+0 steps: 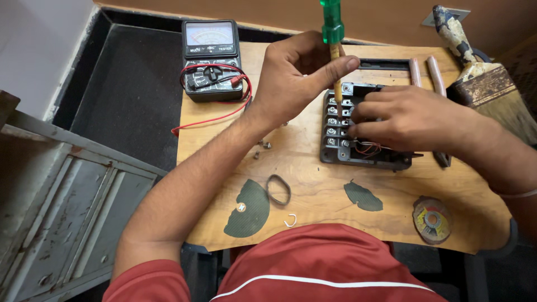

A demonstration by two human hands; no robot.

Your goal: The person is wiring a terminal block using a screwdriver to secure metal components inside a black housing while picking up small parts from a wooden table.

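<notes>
My left hand (296, 75) grips a screwdriver with a green translucent handle (331, 22), held upright, its shaft going down to a screw terminal at the top left of a black terminal block (341, 146). The block lies on the wooden board (313, 184) and shows a column of metal screws along its left side and thin red wires inside. Resting flat on top of the block, my right hand (405, 117) holds it down, fingers pointing left toward the screws.
A black analog multimeter (211, 56) with red lead wires sits at the board's far left. A worn paintbrush (481, 72) and two copper rods (425, 72) lie far right. Loose screws (264, 146), a rubber ring (278, 189), dark disc fragments (249, 210) and a grinding disc (432, 219) lie near me. Grey metal cabinet (61, 207) on the left.
</notes>
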